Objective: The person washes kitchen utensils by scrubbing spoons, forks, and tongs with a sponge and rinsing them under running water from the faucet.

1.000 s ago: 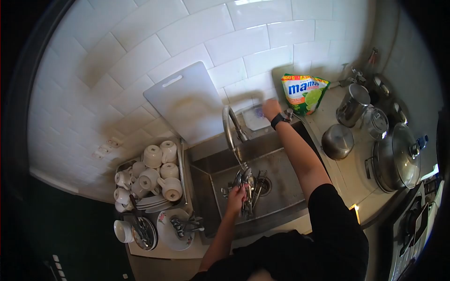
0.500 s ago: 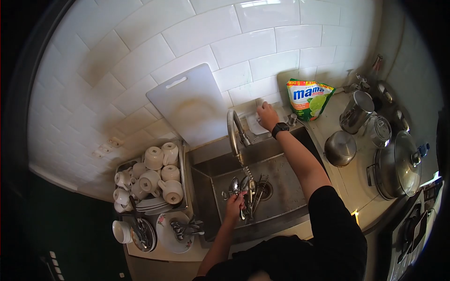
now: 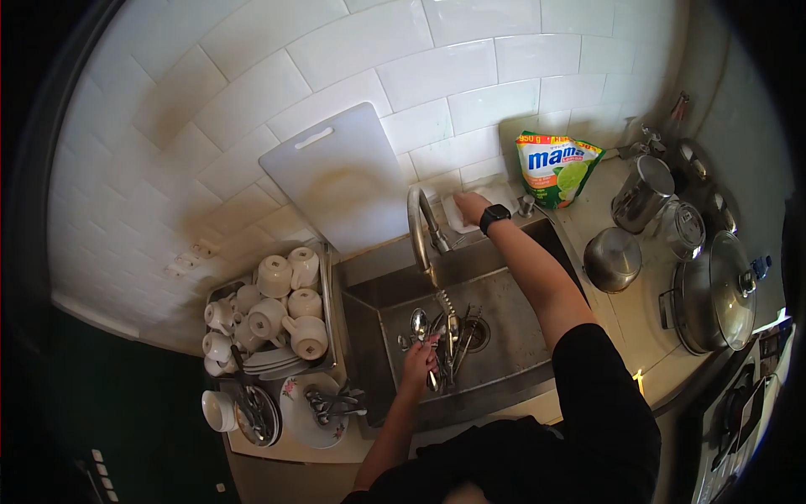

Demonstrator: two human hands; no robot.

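Note:
My left hand [image 3: 418,364] is low in the steel sink [image 3: 525,357], closed around a bunch of spoons [image 3: 419,321] whose bowls point up toward the wall. More thin metal cutlery [image 3: 460,359] lies beside it near the drain [image 3: 476,333]. The curved faucet [image 3: 416,223] hangs over this spot. Behind the sink, my right hand [image 3: 473,209], with a black watch above it, reaches down to a white dish [image 3: 454,220]. Its fingers are curled, and what they hold, if anything, is hidden.
A rack of white cups [image 3: 267,319] and a floral plate [image 3: 290,417] with cutlery stand at the left. A cutting board [image 3: 344,181] leans on the wall. Right of the sink are a green soap pouch [image 3: 558,172], metal pots [image 3: 613,259] and a large lidded pot [image 3: 724,290].
My right hand has lowered toward the white dish and shifted slightly left. My left hand still grips the spoons, which have tilted slightly.

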